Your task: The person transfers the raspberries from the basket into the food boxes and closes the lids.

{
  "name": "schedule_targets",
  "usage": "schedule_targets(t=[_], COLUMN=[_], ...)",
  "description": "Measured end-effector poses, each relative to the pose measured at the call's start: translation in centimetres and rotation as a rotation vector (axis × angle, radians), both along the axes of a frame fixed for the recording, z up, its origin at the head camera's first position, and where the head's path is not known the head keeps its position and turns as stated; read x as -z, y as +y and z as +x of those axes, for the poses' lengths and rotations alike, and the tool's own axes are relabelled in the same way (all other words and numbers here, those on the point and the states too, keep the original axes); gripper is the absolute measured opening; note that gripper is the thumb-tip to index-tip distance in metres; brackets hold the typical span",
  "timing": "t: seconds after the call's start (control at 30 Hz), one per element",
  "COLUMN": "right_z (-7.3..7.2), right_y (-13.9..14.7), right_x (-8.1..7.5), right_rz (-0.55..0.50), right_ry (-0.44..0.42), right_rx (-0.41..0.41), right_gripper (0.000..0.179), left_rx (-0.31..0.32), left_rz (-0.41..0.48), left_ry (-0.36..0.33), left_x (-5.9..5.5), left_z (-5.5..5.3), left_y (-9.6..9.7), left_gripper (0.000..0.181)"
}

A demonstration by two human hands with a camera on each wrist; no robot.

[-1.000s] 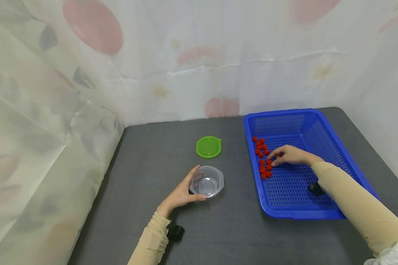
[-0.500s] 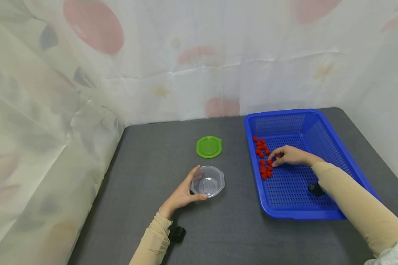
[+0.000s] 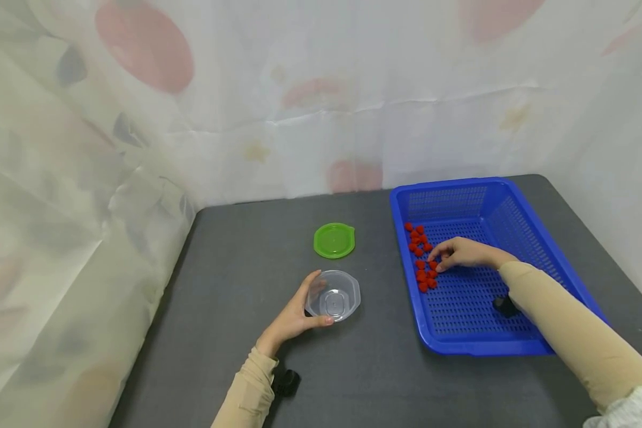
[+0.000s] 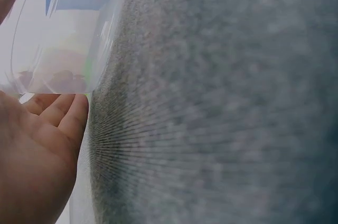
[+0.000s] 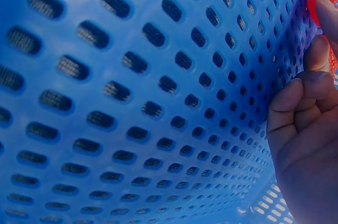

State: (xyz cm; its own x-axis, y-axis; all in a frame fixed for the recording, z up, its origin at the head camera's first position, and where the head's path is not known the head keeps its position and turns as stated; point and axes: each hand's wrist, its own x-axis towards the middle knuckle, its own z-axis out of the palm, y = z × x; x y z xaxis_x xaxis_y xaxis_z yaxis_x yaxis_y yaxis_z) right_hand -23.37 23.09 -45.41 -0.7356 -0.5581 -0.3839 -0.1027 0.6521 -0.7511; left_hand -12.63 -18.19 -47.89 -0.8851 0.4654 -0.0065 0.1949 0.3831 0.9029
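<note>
My left hand (image 3: 291, 318) holds a clear plastic bowl (image 3: 334, 295) by its left side, thumb in front and fingers behind. In the left wrist view the bowl (image 4: 68, 39) is see-through, and the hand (image 4: 39, 155) curves around it. Over in the blue basket (image 3: 487, 348), my right hand (image 3: 462, 252) pinches a small red textured piece (image 3: 433, 265) between thumb and forefinger. The right wrist view shows the thumb of that hand (image 5: 311, 134) against a red piece (image 5: 315, 10); the pinch is partly cut off by the frame edge.
Several more red pieces (image 3: 418, 239) lie along the basket's left side. A green lid (image 3: 334, 241) rests on the grey table (image 3: 235, 285) behind the bowl. Patterned white curtains (image 3: 310, 142) hang behind the table and to its left.
</note>
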Motion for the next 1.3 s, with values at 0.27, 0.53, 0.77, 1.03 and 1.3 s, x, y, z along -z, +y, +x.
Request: schedule_targets(t=[0.27,0.53,0.77,1.03,1.3], right_z=[0.2,0.3,0.4,0.6,1.4], right_y=[0.4,0.8,0.4,0.1,-0.2], right_x=[-0.2,-1.0,-2.0,-2.8,-5.0], right_rz=[0.007,-0.006,-0.06,-0.077,-0.075], right_ry=[-0.008,0.03,0.05,0.069,0.133], right_rx=[0.035,0.068,0.08,0.114,0.171], right_gripper=[0.033,0.035,0.037,0.037,0.037], left_rx=[-0.02,-0.027,-0.035,-0.043,-0.054], left_rz=[-0.014,-0.039,-0.035,-0.052,-0.042], left_ry=[-0.017,0.001,-0.015,-0.017,-0.013], left_x=[1.3,1.4,1.3,1.5,1.5], left_z=[-0.4,-0.3,-0.2,0.1,0.1], left_y=[-0.3,-0.1,-0.1,-0.4,-0.4], left_gripper=[0.102,0.102,0.103,0.102,0.103])
